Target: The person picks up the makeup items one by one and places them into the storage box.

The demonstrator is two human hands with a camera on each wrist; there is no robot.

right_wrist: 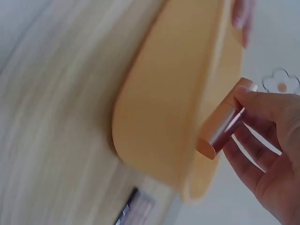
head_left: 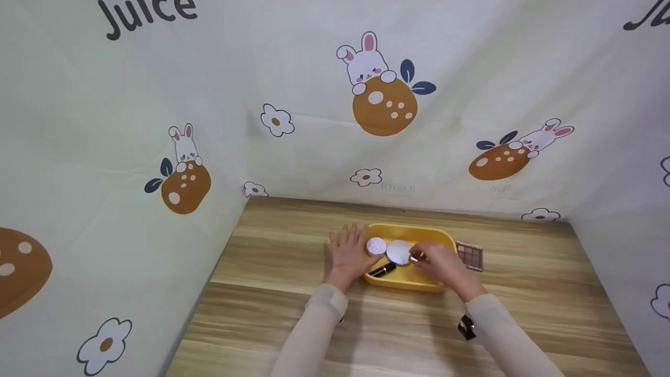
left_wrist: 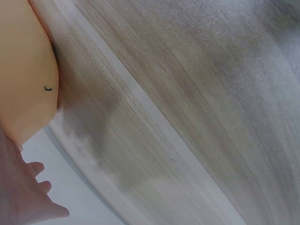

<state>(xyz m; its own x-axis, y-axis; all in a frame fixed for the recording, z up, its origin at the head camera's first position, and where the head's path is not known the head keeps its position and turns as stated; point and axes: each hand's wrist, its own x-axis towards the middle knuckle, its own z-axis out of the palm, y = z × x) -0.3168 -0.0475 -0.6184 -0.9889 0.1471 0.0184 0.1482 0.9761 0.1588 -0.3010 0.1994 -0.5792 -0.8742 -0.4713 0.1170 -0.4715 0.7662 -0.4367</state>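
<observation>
A yellow plastic tray (head_left: 411, 277) stands on the wooden table. My left hand (head_left: 349, 256) rests at its left side, fingers spread and straight, thumb over the rim; in the left wrist view the fingers (left_wrist: 40, 187) show past the tray wall (left_wrist: 30, 70). Between thumb and fingers, my right hand (right_wrist: 276, 126) pinches a shiny rose-gold lipstick tube (right_wrist: 222, 124), tilted over the tray's rim. Inside the tray lie a small white round item (head_left: 377, 245), a larger white disc (head_left: 399, 252) and a black lipstick tube (head_left: 383, 270) with a thin gold band.
An eyeshadow palette (head_left: 470, 255) lies on the table just right of the tray. Wood-grain tabletop (head_left: 272, 251) surrounds the tray. White printed cloth walls (head_left: 309, 157) with rabbits and flowers rise at the back and both sides.
</observation>
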